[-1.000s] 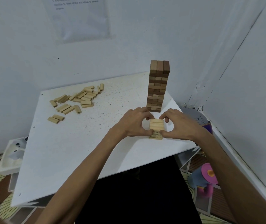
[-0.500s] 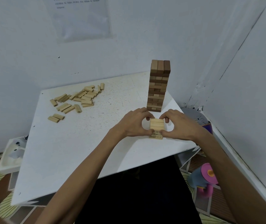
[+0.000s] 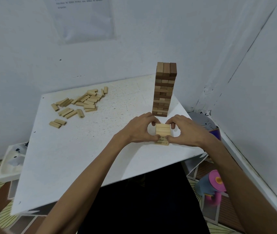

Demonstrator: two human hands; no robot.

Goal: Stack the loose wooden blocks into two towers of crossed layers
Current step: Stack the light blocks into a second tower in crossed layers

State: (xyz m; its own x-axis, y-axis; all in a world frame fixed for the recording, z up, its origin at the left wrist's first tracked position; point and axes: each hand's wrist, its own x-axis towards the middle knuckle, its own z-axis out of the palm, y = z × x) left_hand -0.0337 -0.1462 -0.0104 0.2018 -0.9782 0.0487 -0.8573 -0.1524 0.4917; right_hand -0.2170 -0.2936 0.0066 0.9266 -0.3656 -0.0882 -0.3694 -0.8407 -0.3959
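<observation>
A tall tower of brown wooden blocks [image 3: 164, 89] stands near the far right edge of the white table [image 3: 77, 154]. In front of it sits a short stack of pale blocks [image 3: 162, 130], a few crossed layers high. My left hand [image 3: 138, 130] grips the stack's left side with thumb at the front and fingers at the back. My right hand [image 3: 186, 131] grips its right side the same way. A heap of loose pale blocks [image 3: 79, 103] lies at the table's far left.
White walls close in behind and to the right of the table. A pink and blue object [image 3: 212, 187] lies on the floor at the right. A white tray [image 3: 11, 163] sits low beside the table's left edge.
</observation>
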